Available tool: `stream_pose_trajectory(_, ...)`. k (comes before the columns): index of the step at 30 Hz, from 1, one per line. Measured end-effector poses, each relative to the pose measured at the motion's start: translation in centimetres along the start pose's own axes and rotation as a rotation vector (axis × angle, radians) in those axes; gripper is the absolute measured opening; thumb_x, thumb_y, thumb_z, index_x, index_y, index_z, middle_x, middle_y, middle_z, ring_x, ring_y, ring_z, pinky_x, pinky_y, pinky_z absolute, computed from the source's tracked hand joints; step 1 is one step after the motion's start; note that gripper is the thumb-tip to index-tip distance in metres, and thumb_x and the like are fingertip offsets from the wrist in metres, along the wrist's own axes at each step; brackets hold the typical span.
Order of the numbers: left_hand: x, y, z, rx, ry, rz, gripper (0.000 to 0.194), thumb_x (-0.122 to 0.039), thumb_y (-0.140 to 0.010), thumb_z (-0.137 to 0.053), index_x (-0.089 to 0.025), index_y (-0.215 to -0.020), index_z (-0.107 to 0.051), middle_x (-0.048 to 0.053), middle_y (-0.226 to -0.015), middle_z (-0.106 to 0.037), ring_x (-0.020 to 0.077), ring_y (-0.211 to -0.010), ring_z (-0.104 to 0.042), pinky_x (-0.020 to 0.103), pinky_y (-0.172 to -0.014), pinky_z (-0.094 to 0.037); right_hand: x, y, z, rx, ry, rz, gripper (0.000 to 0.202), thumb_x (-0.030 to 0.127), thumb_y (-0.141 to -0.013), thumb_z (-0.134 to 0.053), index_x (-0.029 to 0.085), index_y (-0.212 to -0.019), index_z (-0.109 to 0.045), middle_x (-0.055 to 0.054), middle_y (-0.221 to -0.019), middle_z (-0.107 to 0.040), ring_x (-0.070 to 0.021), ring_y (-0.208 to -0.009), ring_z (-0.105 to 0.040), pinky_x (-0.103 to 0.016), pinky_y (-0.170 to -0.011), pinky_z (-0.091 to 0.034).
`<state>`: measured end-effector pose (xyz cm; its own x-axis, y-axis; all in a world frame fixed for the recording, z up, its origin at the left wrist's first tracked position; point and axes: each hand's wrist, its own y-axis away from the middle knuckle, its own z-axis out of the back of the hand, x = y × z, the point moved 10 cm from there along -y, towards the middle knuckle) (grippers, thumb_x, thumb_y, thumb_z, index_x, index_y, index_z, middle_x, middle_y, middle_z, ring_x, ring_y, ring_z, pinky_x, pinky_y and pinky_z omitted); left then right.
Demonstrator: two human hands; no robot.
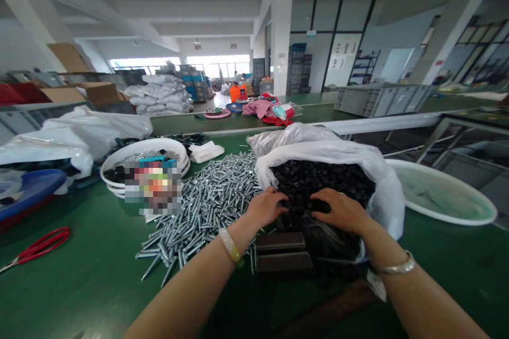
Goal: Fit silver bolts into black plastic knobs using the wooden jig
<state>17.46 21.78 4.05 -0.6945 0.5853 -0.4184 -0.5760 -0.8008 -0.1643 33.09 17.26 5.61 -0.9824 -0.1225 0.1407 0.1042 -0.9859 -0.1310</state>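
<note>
Slants both forearms (194,278) inward toward the far edge of the bench (91,275). Holds left hand (263,209) and right hand (345,212) near each other but apart, with backs upward and fingers curled inward; possibly pinching lightly, hard to tell at the shaded fingertips.

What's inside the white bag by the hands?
Small black pieces show in the open white bag, with the left hand and right hand touching them. Whatever lies under the top layer is covered up.

Plastic bag (387,198), shiny metal fasteners (217,190)
</note>
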Motion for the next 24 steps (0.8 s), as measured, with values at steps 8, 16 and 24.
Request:
stream_pose_trajectory(8,-1.7,-1.2,-0.9,0.073,0.099,-0.075,0.027,-0.030,-0.079,-0.056,-0.026,-0.105,-0.064,0.004,-0.102,-0.067,0.0218,-0.096,-0.059,0.030,-0.086,-0.041,-4.3,-1.1,2.0,-0.114,0.090,-0.141,0.039,0.022,-0.079,-0.042,0.018,-0.115,-0.055,-0.010,-0.114,-0.059,-0.0230,-0.102,-0.055,-0.035,-0.087,-0.042)
stream_pose_trajectory(16,0.0,-0.2,-2.1,0.160,0.587,0.113,0.029,-0.032,-0.055,-0.076,-0.021,-0.081,-0.069,-0.001,-0.077,-0.069,0.0198,-0.080,-0.060,0.027,-0.079,-0.043,-1.8,-8.3,-1.0,0.058,0.132,-0.002,0.042,0.027,-0.078,-0.047,0.023,-0.119,-0.054,-0.012,-0.120,-0.054,-0.0297,-0.109,-0.049,-0.045,-0.085,-0.039)
stream_pose_trajectory(24,2.4,0.4,-0.6,-0.022,1.007,0.435,0.045,-0.055,-0.081,-0.044,-0.017,-0.101,-0.053,0.004,-0.097,-0.061,0.0066,-0.057,-0.058,0.015,-0.046,-0.041,0.9,-5.4,-1.5,0.123,0.041,0.171,0.036,0.016,-0.078,-0.040,0.023,-0.109,-0.058,-0.010,-0.108,-0.059,-0.0243,-0.102,-0.052,-0.039,-0.082,-0.040)
